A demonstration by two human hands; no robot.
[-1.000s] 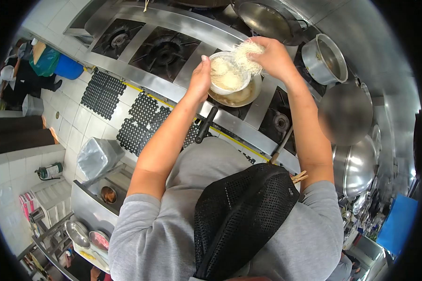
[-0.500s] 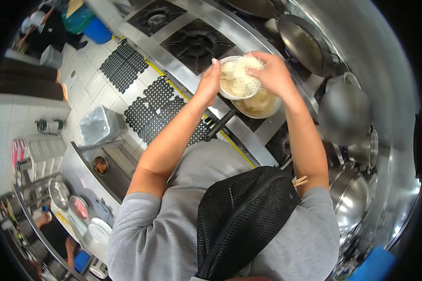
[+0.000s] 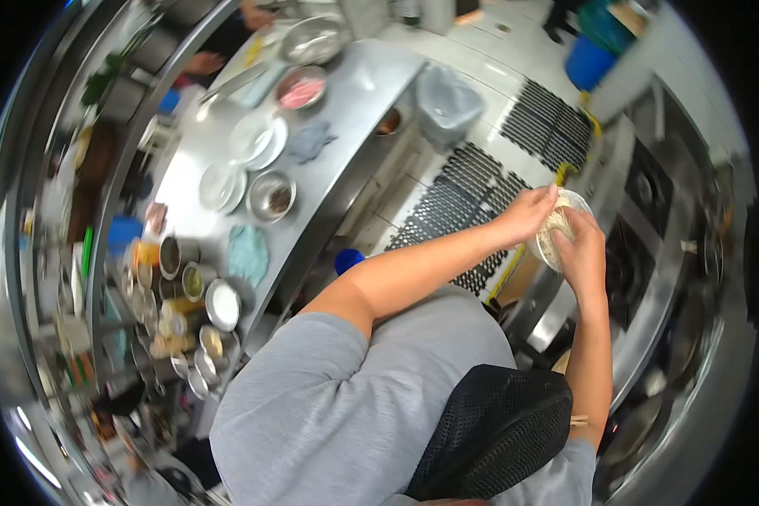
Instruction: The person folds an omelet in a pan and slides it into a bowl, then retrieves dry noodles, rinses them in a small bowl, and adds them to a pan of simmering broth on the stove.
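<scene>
My left hand grips the near rim of a bowl and tilts it, with the thumb along the edge. Inside are thin, pale noodles. My right hand is at the bowl's other side, its fingers curled over the noodles and holding some of them. The hand covers part of the bowl. Both hands are above the stove's front edge.
A steel counter on the left carries plates, a bowl of pink food, cloths and several containers. Black mats and a lined bin are on the floor. Other people's arms show at the counter's far side.
The view has swung left toward the counter. The bowl of noodles, still in both hands, has left its place above the pan on the stove and is nearer the stove's front edge.
</scene>
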